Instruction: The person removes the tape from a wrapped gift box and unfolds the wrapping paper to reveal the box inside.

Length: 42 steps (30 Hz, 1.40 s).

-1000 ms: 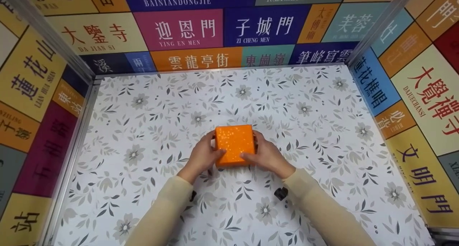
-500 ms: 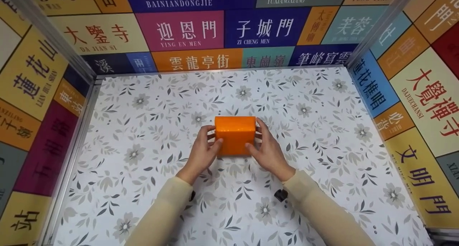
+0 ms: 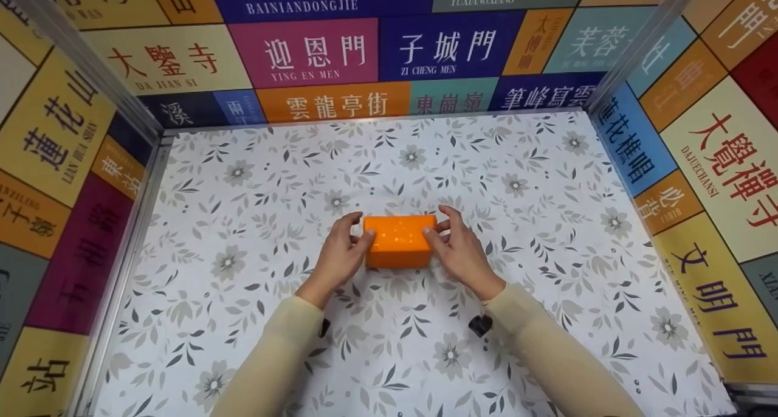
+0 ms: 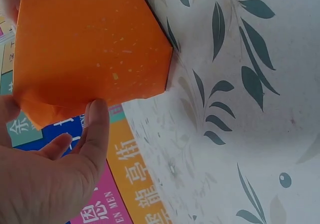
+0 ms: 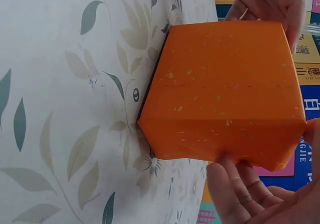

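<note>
An orange gold-flecked, paper-wrapped box rests on the patterned tabletop in front of me, between both hands. My left hand holds its left end, the thumb at the upper edge and the fingers against the side. The right hand holds the opposite end in much the same way, its index finger reaching past the far corner. In the left wrist view, fingertips touch the loosely folded end of the box. The right wrist view shows fingers against the other end of the box. The box's underside is hidden.
White tabletop covering with grey flowers and leaves surrounds the box. Colourful panels with Chinese lettering, such as a pink panel, wall in the back and both sides. Metal frame strips run along the table's edge.
The box has turned over between my hands: its broad flecked face was up, then it tilted, and now a narrower face is on top. Both hands have stayed at its ends.
</note>
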{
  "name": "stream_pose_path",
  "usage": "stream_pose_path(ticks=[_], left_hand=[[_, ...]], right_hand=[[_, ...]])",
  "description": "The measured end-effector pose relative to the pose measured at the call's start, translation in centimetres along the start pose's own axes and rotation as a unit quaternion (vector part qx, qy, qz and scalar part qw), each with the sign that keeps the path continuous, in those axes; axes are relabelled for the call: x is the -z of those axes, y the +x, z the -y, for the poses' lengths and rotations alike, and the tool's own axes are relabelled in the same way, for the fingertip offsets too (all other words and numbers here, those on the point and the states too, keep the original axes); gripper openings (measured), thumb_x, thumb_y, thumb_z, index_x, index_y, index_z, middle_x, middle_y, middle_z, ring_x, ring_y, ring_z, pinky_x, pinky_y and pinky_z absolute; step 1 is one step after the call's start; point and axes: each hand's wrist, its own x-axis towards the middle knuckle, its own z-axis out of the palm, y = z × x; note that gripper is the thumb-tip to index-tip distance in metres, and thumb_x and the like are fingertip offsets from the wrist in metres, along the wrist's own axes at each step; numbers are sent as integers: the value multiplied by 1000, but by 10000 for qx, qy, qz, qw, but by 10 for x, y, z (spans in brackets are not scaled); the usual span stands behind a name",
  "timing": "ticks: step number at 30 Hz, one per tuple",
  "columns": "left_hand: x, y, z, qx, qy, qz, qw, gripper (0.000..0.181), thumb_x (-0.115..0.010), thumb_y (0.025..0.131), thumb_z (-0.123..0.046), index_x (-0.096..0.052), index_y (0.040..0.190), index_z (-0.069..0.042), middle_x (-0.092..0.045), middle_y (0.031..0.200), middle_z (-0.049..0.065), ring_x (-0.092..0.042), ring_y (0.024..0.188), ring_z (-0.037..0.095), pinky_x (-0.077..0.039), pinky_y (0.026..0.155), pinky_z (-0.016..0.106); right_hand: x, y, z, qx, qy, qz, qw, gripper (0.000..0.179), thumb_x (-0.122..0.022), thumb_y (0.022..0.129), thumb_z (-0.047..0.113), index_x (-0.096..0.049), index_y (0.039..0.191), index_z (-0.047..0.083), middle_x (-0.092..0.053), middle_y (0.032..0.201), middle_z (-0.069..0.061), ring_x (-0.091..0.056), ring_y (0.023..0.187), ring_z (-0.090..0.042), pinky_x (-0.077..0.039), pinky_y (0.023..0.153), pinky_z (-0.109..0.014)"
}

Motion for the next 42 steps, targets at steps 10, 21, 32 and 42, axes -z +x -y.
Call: stream_pose_path(ticks=[10, 21, 32, 42], left_hand=[[2, 4, 2, 332, 75, 507, 9981, 68, -47, 99, -57, -41, 152, -15, -55, 139, 11, -57, 117, 25, -44, 102, 43], [2, 1, 0, -56, -103, 526, 9985, 58, -51, 101, -50, -51, 143, -10, -58, 134, 9, -58, 115, 21, -47, 99, 39], [7, -4, 3, -407, -1234, 425, 9906, 50, -68, 94, -27, -50, 136, -6, -49, 140, 13, -63, 110, 30, -56, 85, 39], [0, -10, 17, -198, -877, 686, 9936, 66, -75, 84, -18, -42, 141, -7, -40, 147, 14, -61, 112, 31, -54, 90, 37]], right_hand=[[7, 5, 1, -693, 268, 919, 9930, 71, -46, 98, 62, -33, 155, 20, -54, 141, -16, -61, 115, -31, -52, 93, -44], [9, 1, 3, -414, 350, 949, 9940, 54, -49, 101, 50, -48, 144, 16, -58, 136, -16, -59, 118, -31, -48, 97, -46], [4, -4, 1, 252, 1010, 817, 9912, 51, -70, 94, 26, -51, 139, 13, -54, 138, -10, -64, 110, -28, -55, 89, -43], [-7, -14, -12, 862, 1152, 1130, 9831, 69, -80, 84, 8, -45, 144, 10, -47, 142, -5, -57, 121, -26, -51, 97, -40]])
